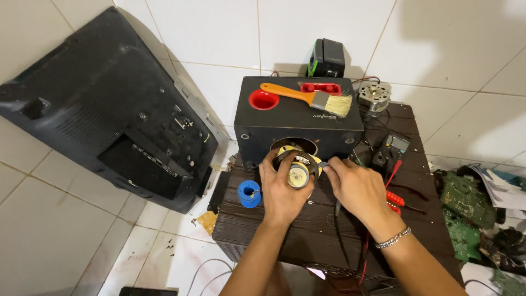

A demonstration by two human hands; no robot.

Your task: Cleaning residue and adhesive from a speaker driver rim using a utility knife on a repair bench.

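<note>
**Black speaker box, driver held at its round opening**

Black plastic makes up the biggest thing in view, one flat-screen set (109, 104) lying back-up at nine o'clock. Next in size comes one dark slatted wooden table (307, 230), and on it one black speaker box (298, 118) at twelve o'clock, its round hole facing the person.

One speaker driver (297, 170) sits right at that hole, at six o'clock of the box, with its magnet end towards the camera, so its axis runs from the box out to the person. The left hand (282, 192) is wrapped around it from below, fingers curled shut on its rim. The right hand (359, 189) comes in from three o'clock; its fingertips are pinched together beside the driver's edge, perhaps on a thin dark tool or lead, though the view is too small to be sure. The left hand is the nearer of the two.

On the box top lie one orange-handled brush (309, 97) and one red cup recess (263, 100). One multimeter (392, 148) lies at two o'clock, and one blue tape roll (250, 193) at nine o'clock of the left hand.
</note>
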